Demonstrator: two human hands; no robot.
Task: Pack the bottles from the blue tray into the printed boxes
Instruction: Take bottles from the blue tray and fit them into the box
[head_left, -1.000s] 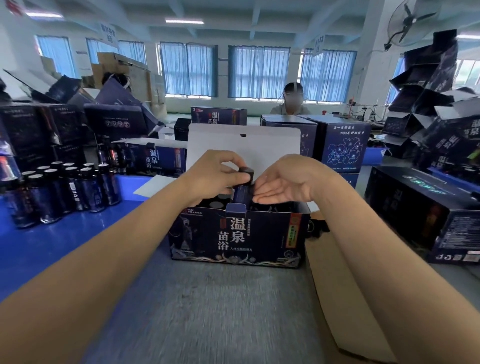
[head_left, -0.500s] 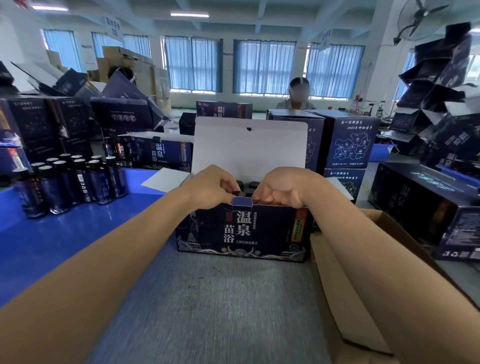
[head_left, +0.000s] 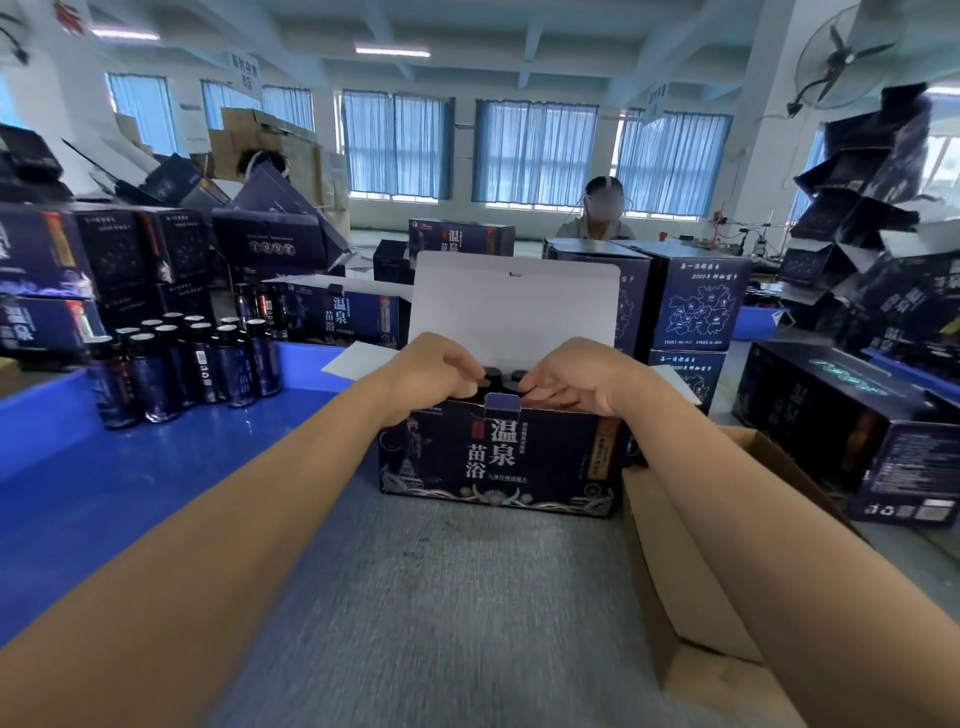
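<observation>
The open printed box (head_left: 498, 457) stands on the grey tabletop (head_left: 441, 597) with its white lid (head_left: 514, 306) raised. The left hand (head_left: 431, 371) and right hand (head_left: 576, 382) meet over the box's top, fingers curled down onto the caps of the packed bottles (head_left: 501, 375). Whether either grip closes on a cap cannot be told. Left of the box, loose bottles (head_left: 187, 364) stand on the blue tray (head_left: 130, 467).

Blue-curtained windows (head_left: 535, 150) line the far wall under ceiling strip lights (head_left: 392, 51), a fan (head_left: 841, 57) mounted at right.
</observation>
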